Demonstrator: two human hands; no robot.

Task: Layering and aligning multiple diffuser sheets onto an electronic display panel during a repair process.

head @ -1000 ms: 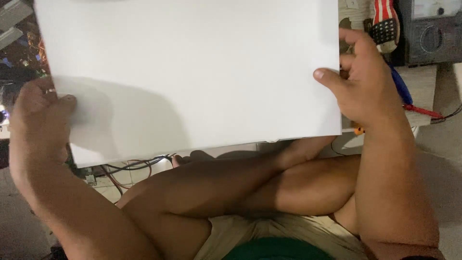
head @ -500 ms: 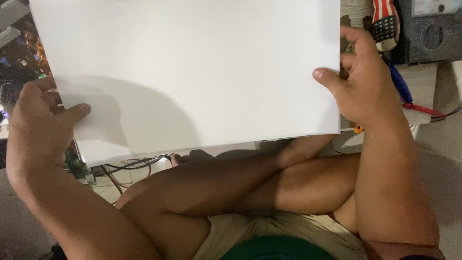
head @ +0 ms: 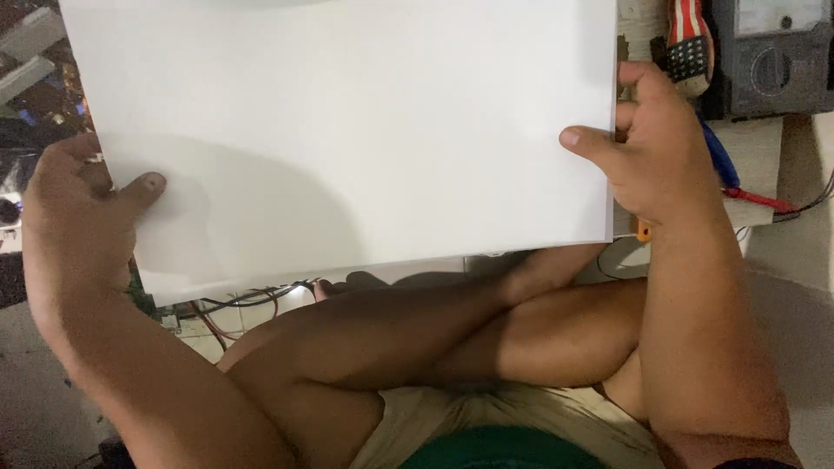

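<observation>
A large blank white sheet of paper fills most of the head view, held up flat above my crossed legs. My left hand grips its left edge, thumb lying on the front face. My right hand pinches the right edge, thumb on top and fingers curled behind. The sheet hides nearly everything under it.
My bare crossed legs lie below the sheet. A grey multimeter sits at the top right next to a striped tool handle. Red and blue leads run beside my right wrist. Loose wires lie on the floor below the sheet.
The sheet has shifted slightly upward and left. My left thumb has slid further onto the paper's face. My right hand keeps its grip.
</observation>
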